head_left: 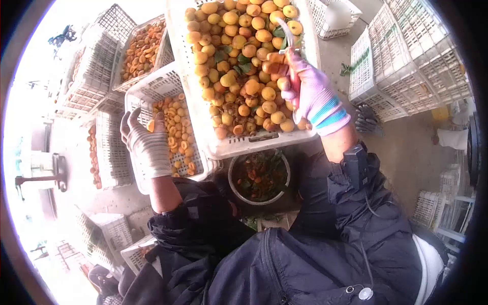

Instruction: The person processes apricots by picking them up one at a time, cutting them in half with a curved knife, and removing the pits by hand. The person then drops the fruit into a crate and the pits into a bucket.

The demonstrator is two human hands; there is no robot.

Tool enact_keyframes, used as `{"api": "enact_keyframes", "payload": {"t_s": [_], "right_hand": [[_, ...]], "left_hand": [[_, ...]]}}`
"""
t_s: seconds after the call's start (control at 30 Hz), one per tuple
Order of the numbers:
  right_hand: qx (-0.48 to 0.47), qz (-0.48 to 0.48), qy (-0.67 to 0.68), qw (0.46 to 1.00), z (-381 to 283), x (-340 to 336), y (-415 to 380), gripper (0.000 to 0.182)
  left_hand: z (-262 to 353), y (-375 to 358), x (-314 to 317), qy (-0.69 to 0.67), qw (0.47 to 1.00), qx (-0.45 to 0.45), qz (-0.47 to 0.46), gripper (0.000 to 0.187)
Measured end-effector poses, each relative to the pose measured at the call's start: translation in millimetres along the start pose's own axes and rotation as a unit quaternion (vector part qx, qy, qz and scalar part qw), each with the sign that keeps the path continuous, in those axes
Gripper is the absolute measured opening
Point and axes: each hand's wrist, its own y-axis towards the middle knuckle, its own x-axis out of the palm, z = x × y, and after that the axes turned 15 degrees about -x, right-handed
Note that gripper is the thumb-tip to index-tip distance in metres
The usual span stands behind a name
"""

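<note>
My right hand [311, 91], in a white-and-purple glove with blue bands, is closed round the red handle of a curved-blade knife [288, 34]. The blade points away from me, above a large white crate [239, 146] heaped with whole apricots [231, 79] and some leaves. To the left, my left hand [147, 145] wears a striped white glove. Its thumb and fingers close on an apricot piece [150, 125], partly hidden by the glove. Below that hand is a lower white crate [145, 91] holding cut apricot halves [178, 124].
A round tub [231, 175] of leaves and scraps stands between my legs. Stacked crates [94, 61] and a crate of orange fruit [142, 51] are at left. More stacked crates [406, 61] rise at right, near dark gloves [367, 119] on the floor.
</note>
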Motion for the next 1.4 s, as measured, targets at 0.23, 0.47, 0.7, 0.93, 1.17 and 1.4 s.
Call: {"api": "enact_keyframes", "payload": {"t_s": [0.23,0.47,0.7,0.93,1.17,1.4], "right_hand": [[-0.080,0.053,0.052,0.994,-6.7,-33.6,18.8,0.045],[-0.074,0.102,0.021,0.992,-22.3,-27.3,4.3,0.043],[-0.079,0.077,0.022,0.994,-14.1,-30.9,0.7,0.033],[-0.083,0.061,-0.009,0.995,-17.3,-33.9,-2.3,0.034],[-0.119,-0.079,-0.185,0.972,3.1,-10.8,-10.6,0.042],[-0.176,-0.161,-0.329,0.914,41.8,14.3,-14.8,0.028]], "left_hand": [[92.5,-85.1,45.3,-0.189,0.871,0.071,-0.447,0.039],[141.4,-132.9,93.6,-0.044,0.864,0.343,-0.365,0.050],[142.9,-134.3,114.7,0.019,0.855,0.377,-0.355,0.042],[113.6,-130.7,127.6,-0.336,0.831,0.066,-0.438,0.035],[112.4,-69.9,44.3,-0.588,0.615,-0.141,-0.506,0.046],[100.9,-48.8,26.5,-0.615,0.625,-0.163,-0.452,0.044]]}}
